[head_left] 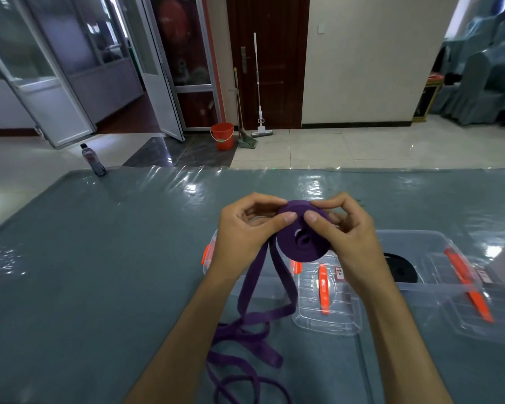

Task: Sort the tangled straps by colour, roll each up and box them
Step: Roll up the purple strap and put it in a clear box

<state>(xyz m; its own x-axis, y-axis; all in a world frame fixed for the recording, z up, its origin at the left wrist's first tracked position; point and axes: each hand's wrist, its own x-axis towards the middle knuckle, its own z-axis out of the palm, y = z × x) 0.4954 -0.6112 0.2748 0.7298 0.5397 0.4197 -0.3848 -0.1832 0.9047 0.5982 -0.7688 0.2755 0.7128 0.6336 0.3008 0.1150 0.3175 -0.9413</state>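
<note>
A purple strap [301,243] is partly wound into a flat roll held above the table. My left hand [242,234] pinches the roll's left side, and my right hand [344,228] pinches its right side with thumb and fingers. The loose tail of the strap [245,339] hangs down and lies in loops on the table near my left forearm. A rolled black strap [403,269] lies inside a clear plastic box [438,290] at the right.
A clear lid with an orange handle [324,290] lies under my hands, and a second lid [473,290] rests at the right. A water bottle [93,159] stands at the table's far left corner. The table [99,258] has a shiny grey-blue cover.
</note>
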